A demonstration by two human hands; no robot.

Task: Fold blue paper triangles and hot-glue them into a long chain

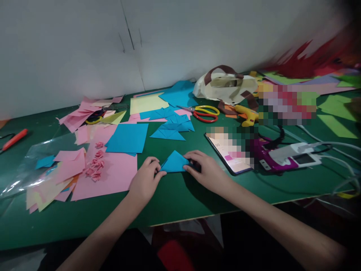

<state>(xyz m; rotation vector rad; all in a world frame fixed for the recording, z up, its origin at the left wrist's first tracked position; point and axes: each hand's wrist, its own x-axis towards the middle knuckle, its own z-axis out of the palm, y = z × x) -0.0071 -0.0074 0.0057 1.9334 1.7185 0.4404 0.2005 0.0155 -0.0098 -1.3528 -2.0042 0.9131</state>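
A blue paper folded into a triangle (175, 162) lies between my hands on the green table, its peak pointing away from me. My left hand (146, 178) pinches the left corner between thumb and fingers. At the right corner, my right hand (203, 169) grips the paper the same way. Just beyond are several folded blue paper pieces (172, 128). To their left rests a stack of flat blue squares (127, 138), partly over a pink sheet (113, 180). Small pink paper roses (97, 163) sit in a row on that sheet.
Scissors with red and yellow handles (205, 113) lie behind the folded pieces. A cream bag (225, 88) stands near the wall. On the right are a phone (229, 154), a yellow glue gun (248, 114) and a purple power strip (263, 156) with cables. A clear plastic sleeve (31, 169) lies left.
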